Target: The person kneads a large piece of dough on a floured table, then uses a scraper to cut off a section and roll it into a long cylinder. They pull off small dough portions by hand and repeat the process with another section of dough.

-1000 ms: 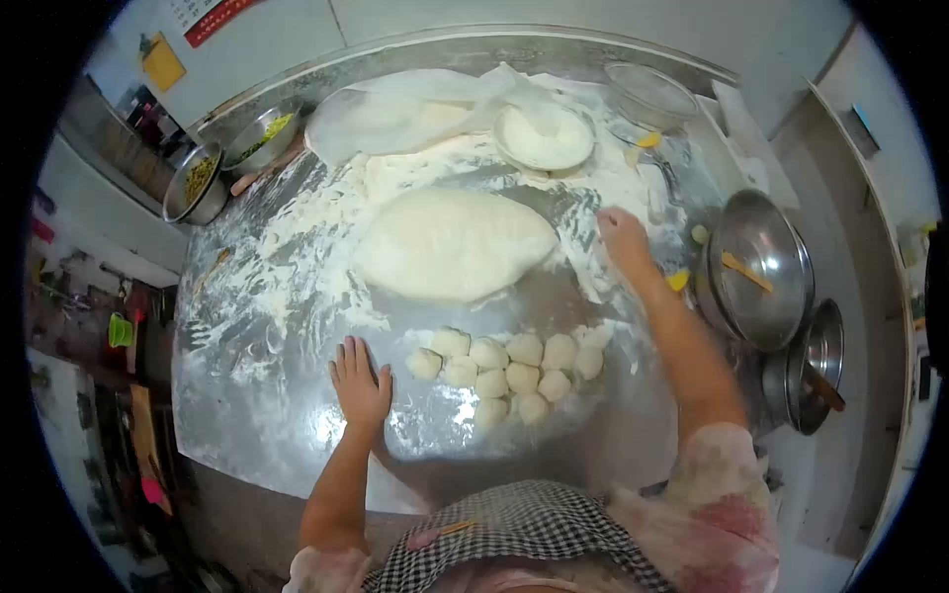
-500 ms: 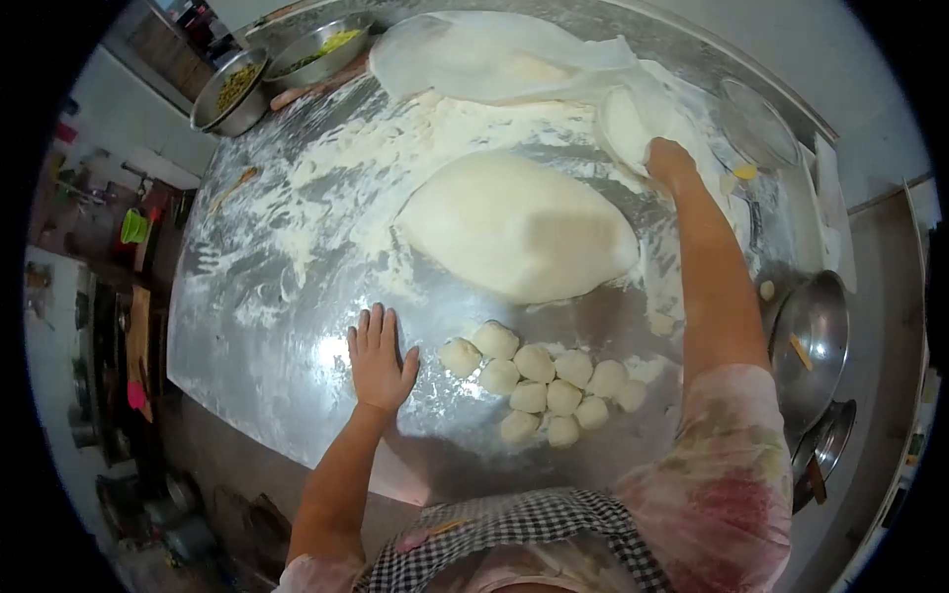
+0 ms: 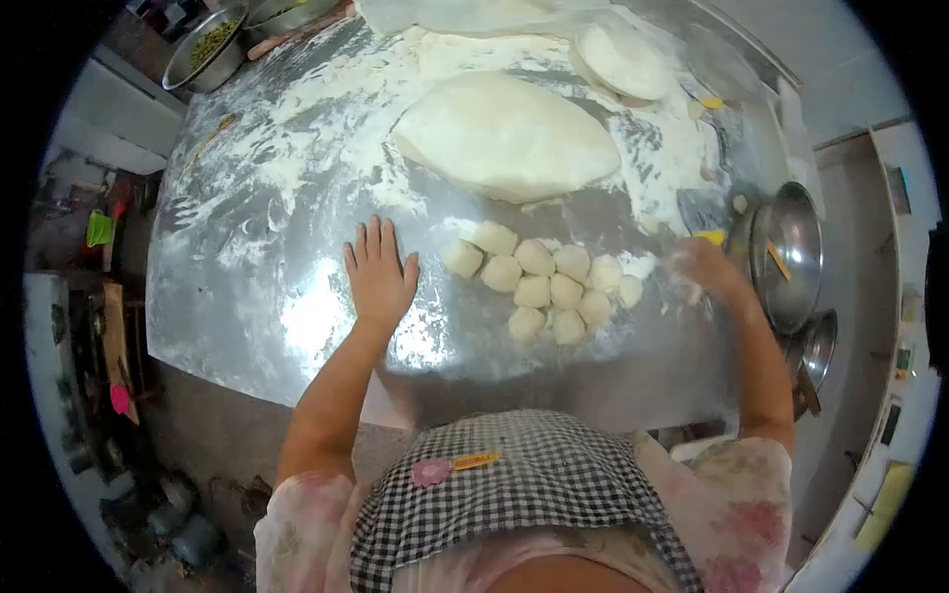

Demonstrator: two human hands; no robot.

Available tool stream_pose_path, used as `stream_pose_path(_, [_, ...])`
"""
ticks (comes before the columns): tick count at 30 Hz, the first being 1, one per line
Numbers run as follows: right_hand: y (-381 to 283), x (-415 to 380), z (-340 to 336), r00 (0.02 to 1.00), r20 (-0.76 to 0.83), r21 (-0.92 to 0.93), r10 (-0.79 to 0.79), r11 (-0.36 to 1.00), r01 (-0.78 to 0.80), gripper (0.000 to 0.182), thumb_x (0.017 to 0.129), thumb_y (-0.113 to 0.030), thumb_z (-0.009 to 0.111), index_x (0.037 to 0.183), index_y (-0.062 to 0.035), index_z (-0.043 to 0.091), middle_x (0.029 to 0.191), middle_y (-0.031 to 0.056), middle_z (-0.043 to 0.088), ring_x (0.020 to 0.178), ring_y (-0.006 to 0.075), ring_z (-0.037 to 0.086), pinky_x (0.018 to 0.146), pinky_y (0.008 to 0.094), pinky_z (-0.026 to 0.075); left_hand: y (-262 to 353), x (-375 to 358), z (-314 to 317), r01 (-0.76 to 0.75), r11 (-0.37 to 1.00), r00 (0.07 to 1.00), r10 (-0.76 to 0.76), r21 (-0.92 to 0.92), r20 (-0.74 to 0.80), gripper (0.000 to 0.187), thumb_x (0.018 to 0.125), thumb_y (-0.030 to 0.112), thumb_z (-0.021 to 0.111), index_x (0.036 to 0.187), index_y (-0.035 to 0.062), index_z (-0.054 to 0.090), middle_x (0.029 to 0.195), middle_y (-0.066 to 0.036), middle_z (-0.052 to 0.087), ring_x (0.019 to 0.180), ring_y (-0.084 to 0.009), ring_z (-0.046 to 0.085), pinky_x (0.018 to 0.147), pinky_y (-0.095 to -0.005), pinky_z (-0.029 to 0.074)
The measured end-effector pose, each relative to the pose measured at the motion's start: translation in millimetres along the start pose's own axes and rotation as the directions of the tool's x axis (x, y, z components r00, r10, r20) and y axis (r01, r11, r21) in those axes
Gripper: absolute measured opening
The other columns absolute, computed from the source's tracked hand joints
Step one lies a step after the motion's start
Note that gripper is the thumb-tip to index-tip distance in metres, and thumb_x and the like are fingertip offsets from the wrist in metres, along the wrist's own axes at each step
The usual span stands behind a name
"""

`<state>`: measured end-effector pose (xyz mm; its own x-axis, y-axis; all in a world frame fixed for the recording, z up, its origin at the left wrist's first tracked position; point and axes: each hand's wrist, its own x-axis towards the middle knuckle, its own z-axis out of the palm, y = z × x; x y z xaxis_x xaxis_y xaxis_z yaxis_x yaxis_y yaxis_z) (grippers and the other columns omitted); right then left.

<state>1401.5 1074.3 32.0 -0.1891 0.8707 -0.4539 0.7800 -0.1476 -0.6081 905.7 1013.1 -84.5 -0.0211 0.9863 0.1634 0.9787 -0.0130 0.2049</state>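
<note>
My left hand (image 3: pixel 381 272) lies flat on the metal table (image 3: pixel 297 346), fingers spread, left of several small dough balls (image 3: pixel 532 292). To the right of the balls, my right hand (image 3: pixel 697 267) is smeared by motion over the tabletop, so its fingers and anything in them cannot be made out. Beyond the balls rests one large oval piece of dough (image 3: pixel 504 138). A round container of white flour (image 3: pixel 623 61) stands at the back right, with no hand on it.
Steel bowls (image 3: pixel 206 49) with green filling stand at the back left, beside a rolling pin (image 3: pixel 297 35). Large metal bowls (image 3: pixel 794 257) are at the right edge. A yellow scraper (image 3: pixel 710 237) lies beyond my right hand. Loose flour covers the far tabletop.
My right hand has left the flour container and come back toward me, to the right of the dough balls. The view has tilted down. My left hand stays flat on the table.
</note>
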Motion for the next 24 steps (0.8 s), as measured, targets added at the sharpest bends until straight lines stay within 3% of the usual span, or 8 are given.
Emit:
stream_pose_path(2, [-13, -9, 21, 0.967, 0.08, -0.198, -0.243, 0.947, 0.254, 0.03, 0.085, -0.014, 0.056, 0.112, -0.0017, 0.062, 0.095, 0.0127, 0.065, 0.095, 0.0198, 0.062, 0.076, 0.0395, 0.051, -2, -1, 1, -0.007, 1.0, 1.0, 0.007, -0.011, -0.024, 0.061, 0.088, 0.032, 0.053, 0.139, 0.001, 0.038, 0.145, -0.02, 0.035, 0.135, -0.0398, 0.028, 0.111, -0.0545, 0.016])
stream_pose_path(5, [-113, -29, 26, 0.948, -0.31, 0.28, 0.064, 0.96, 0.026, 0.027, 0.087, -0.014, 0.052, 0.11, -0.0025, 0.062, 0.098, 0.0181, 0.065, 0.095, 0.0271, 0.061, 0.081, 0.0436, 0.048, -4, -3, 2, -0.026, 0.999, 0.998, 0.025, -0.023, -0.051, 0.059, 0.088, 0.032, 0.053, 0.137, 0.002, 0.041, 0.145, -0.02, 0.035, 0.134, -0.0401, 0.03, 0.11, -0.0554, 0.018])
stream_pose_path(9, [-5, 31, 74, 0.831, -0.35, -0.672, -0.433, 0.734, 0.1, 0.025, 0.089, -0.01, 0.045, 0.106, -0.0035, 0.063, 0.107, 0.0212, 0.06, 0.098, 0.0326, 0.057, 0.084, 0.0437, 0.045, -10, -5, 6, -0.036, 0.997, 0.998, 0.032, -0.07, -0.056, 0.054, 0.09, 0.033, 0.052, 0.136, 0.0047, 0.044, 0.145, -0.021, 0.035, 0.134, -0.0402, 0.029, 0.11, -0.0557, 0.018])
stream_pose_path(12, [-119, 11, 198, 0.937, -0.348, -0.335, -0.025, 0.937, -0.099, 0.038, 0.089, -0.025, 0.051, 0.12, -0.0027, 0.052, 0.126, 0.021, 0.049, 0.121, 0.0325, 0.04, 0.102, 0.0519, 0.024, -12, 4, 7, 0.014, 0.989, 0.998, -0.023, -0.145, -0.063, 0.05, 0.089, 0.031, 0.053, 0.133, 0.0072, 0.047, 0.142, -0.022, 0.038, 0.133, -0.0411, 0.032, 0.109, -0.0557, 0.021])
stream_pose_path(14, [-160, -13, 260, 0.949, -0.289, -0.388, -0.123, 0.922, 0.001, 0.053, 0.088, -0.035, 0.055, 0.129, -0.0022, 0.044, 0.139, 0.0209, 0.041, 0.137, 0.0325, 0.028, 0.114, 0.0574, 0.009, -6, 21, 6, 0.097, 0.97, 0.992, -0.113, -0.221, -0.06, 0.048, 0.089, 0.03, 0.053, 0.132, 0.0083, 0.049, 0.141, -0.022, 0.04, 0.131, -0.0421, 0.034, 0.108, -0.0557, 0.023])
stream_pose_path(18, [-145, -44, 262, 0.917, 0.0, -0.504, -0.4, 0.791, 0.346, 0.071, 0.086, -0.046, 0.058, 0.142, -0.0094, 0.034, 0.151, 0.0148, 0.026, 0.14, 0.036, 0.019, 0.114, 0.0569, 0.007, 44, 42, 47, -0.146, 0.962, 0.972, 0.183, -0.229, 0.148, 0.052, 0.091, 0.037, 0.049, 0.133, 0.0053, 0.048, 0.141, -0.023, 0.039, 0.132, -0.0428, 0.033, 0.108, -0.0572, 0.023])
stream_pose_path(19, [-133, -45, 250, 0.931, -0.046, -0.562, -0.361, 0.78, 0.275, 0.071, 0.086, -0.046, 0.058, 0.143, -0.011, 0.033, 0.151, 0.0148, 0.025, 0.141, 0.0357, 0.018, 0.113, 0.0577, 0.006, 87, 32, 13, -0.151, 0.906, 0.881, 0.305, -0.395, 0.363, 0.055, 0.092, 0.04, 0.046, 0.134, 0.0043, 0.046, 0.143, -0.022, 0.037, 0.134, -0.0423, 0.031, 0.109, -0.0576, 0.02])
stream_pose_path(24, [-71, -44, 189, 0.949, -0.296, -0.649, -0.111, 0.752, -0.114, 0.068, 0.089, -0.044, 0.055, 0.147, -0.0199, 0.029, 0.154, 0.0128, 0.021, 0.143, 0.0326, 0.013, 0.112, 0.061, 0.0, 150, -53, -2, -0.584, 0.756, 0.766, 0.634, -0.296, 0.104, 0.059, 0.093, 0.045, 0.043, 0.14, 0.0087, 0.039, 0.15, -0.017, 0.029, 0.139, -0.0371, 0.023, 0.113, -0.0569, 0.01])
